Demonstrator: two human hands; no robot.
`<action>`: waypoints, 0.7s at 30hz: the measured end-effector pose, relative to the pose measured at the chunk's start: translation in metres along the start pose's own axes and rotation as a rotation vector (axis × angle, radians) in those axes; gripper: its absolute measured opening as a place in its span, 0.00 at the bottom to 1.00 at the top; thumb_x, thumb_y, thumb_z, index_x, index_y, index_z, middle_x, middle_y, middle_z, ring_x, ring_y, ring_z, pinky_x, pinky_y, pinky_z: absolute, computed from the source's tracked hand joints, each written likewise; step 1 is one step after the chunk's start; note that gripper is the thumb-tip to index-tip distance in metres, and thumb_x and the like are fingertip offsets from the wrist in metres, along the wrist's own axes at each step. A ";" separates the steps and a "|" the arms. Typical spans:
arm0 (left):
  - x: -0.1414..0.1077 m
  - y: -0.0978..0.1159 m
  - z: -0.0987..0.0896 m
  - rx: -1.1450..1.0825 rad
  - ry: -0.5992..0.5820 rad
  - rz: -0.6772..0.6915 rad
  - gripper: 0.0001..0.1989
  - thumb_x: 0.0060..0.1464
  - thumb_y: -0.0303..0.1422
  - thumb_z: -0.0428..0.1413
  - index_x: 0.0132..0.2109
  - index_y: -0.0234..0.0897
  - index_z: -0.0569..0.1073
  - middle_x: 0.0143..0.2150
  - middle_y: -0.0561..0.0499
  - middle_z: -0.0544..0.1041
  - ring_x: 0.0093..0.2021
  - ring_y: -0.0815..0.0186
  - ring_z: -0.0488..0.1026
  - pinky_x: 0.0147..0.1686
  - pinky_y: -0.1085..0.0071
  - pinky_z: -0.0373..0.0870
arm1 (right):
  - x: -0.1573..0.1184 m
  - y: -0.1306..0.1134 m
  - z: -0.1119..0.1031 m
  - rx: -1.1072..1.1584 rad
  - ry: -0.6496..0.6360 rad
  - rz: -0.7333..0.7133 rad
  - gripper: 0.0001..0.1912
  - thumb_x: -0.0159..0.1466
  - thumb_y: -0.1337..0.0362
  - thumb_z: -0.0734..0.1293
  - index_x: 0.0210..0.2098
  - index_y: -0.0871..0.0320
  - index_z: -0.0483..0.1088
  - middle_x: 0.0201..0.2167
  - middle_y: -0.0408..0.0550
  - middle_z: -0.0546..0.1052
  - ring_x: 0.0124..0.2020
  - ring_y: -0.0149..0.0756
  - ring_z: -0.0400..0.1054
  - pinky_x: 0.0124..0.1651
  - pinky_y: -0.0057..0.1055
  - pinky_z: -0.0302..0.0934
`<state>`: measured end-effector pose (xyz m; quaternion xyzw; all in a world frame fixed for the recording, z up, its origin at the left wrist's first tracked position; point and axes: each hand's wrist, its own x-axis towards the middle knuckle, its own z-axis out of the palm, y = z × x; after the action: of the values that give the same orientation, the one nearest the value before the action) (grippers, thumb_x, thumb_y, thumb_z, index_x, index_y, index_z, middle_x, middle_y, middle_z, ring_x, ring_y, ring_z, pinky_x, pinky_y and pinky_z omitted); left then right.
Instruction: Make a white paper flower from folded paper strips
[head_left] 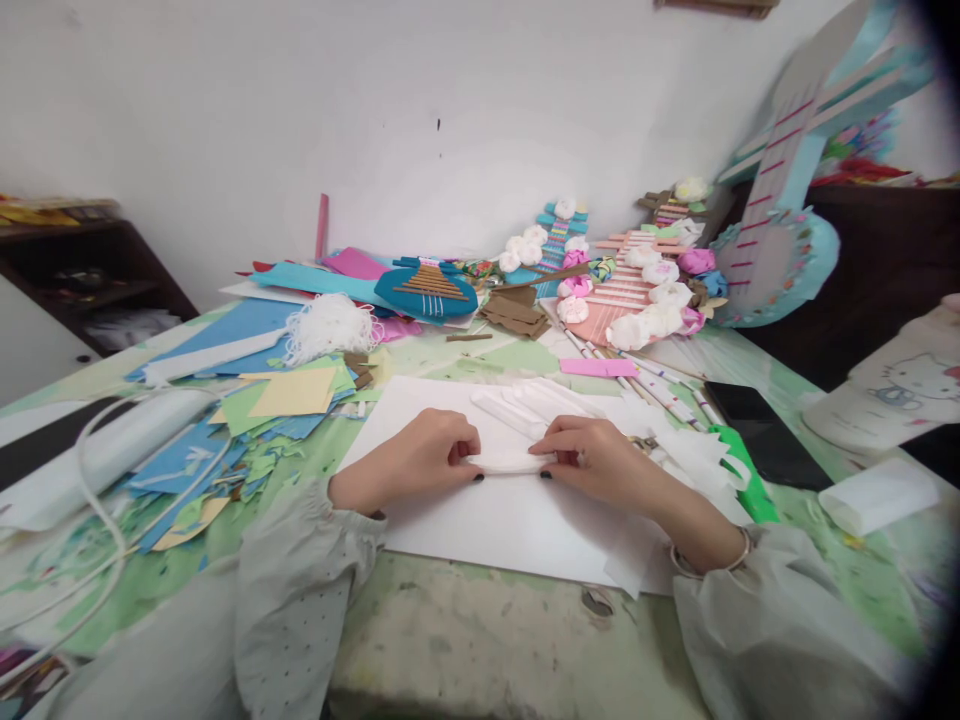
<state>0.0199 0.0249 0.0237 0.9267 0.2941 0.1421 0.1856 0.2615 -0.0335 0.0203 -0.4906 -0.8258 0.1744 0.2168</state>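
Note:
Both of my hands grip a narrow, folded strip of white paper [504,463], one at each end, just over a large white sheet [480,525]. At its left end my left hand [431,448] is closed, thumb against bent fingers. My right hand [589,455] pinches the right end between thumb and fingers. Just behind the strip lie several more folded white strips [514,410] on the sheet. The parts of the strip inside my fingers are hidden.
Paper scraps [292,395] and a white yarn bundle [330,328] lie left. Paper-flower crafts [637,285] stand behind. On the right are markers [664,390], crumpled white paper [694,460], a phone [765,430] and a white bottle [892,385]. A white cable [112,530] loops at left.

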 end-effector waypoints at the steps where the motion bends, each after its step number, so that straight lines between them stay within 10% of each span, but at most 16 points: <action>1: 0.000 0.001 0.000 -0.001 -0.001 0.010 0.04 0.47 0.31 0.56 0.29 0.34 0.72 0.26 0.53 0.72 0.27 0.70 0.66 0.28 0.75 0.59 | 0.000 0.000 0.000 -0.004 0.007 0.015 0.15 0.54 0.73 0.66 0.40 0.57 0.75 0.31 0.45 0.73 0.26 0.28 0.65 0.31 0.26 0.59; 14: -0.001 0.013 0.012 0.015 0.026 0.013 0.08 0.49 0.35 0.57 0.34 0.35 0.69 0.33 0.51 0.72 0.35 0.66 0.66 0.35 0.71 0.60 | 0.000 -0.005 0.006 -0.013 0.003 0.024 0.07 0.55 0.73 0.65 0.33 0.59 0.72 0.35 0.45 0.69 0.25 0.26 0.63 0.30 0.27 0.58; 21: 0.003 0.016 0.019 0.050 0.093 0.094 0.01 0.52 0.28 0.54 0.33 0.35 0.69 0.34 0.50 0.72 0.40 0.64 0.65 0.39 0.70 0.61 | 0.002 -0.009 0.011 -0.027 0.014 0.010 0.16 0.59 0.68 0.64 0.47 0.56 0.69 0.35 0.46 0.72 0.25 0.28 0.63 0.31 0.28 0.59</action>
<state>0.0367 0.0097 0.0138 0.9363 0.2619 0.1863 0.1414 0.2479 -0.0372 0.0158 -0.4989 -0.8240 0.1609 0.2149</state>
